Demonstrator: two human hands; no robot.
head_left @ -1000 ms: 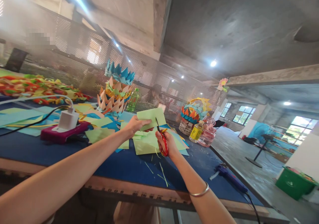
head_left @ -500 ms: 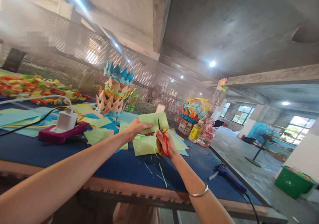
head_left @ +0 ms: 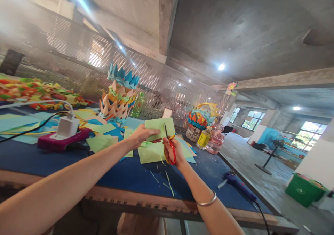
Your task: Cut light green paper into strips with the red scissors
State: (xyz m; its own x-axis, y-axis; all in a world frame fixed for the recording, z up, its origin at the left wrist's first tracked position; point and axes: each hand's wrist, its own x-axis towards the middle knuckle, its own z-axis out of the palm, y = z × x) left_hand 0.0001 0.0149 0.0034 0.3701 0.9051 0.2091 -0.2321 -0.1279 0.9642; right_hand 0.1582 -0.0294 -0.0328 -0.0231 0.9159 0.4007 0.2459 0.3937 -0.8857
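Observation:
My left hand (head_left: 141, 134) pinches a light green paper sheet (head_left: 159, 127) and holds it up above the blue table (head_left: 125, 172). My right hand (head_left: 174, 151) grips red-handled scissors (head_left: 170, 145), whose dark blades point up into the sheet's lower edge. A silver bangle (head_left: 207, 201) sits on my right wrist. More green and blue sheets (head_left: 151, 153) lie flat under both hands, with thin green paper strips (head_left: 167, 181) in front of them.
A spiky folded-paper tower (head_left: 118, 95) and a green bottle (head_left: 137, 105) stand behind. A white charger on a magenta block (head_left: 65, 134) lies left, with cables. A paper basket (head_left: 202, 118), yellow bottle (head_left: 204, 137) and pink jar (head_left: 214, 141) stand right. A blue glue gun (head_left: 236, 182) lies near the table's edge.
The view has shifted slightly. My hands, the sheet and the scissors hold nearly the same pose, the blades still in the sheet's edge.

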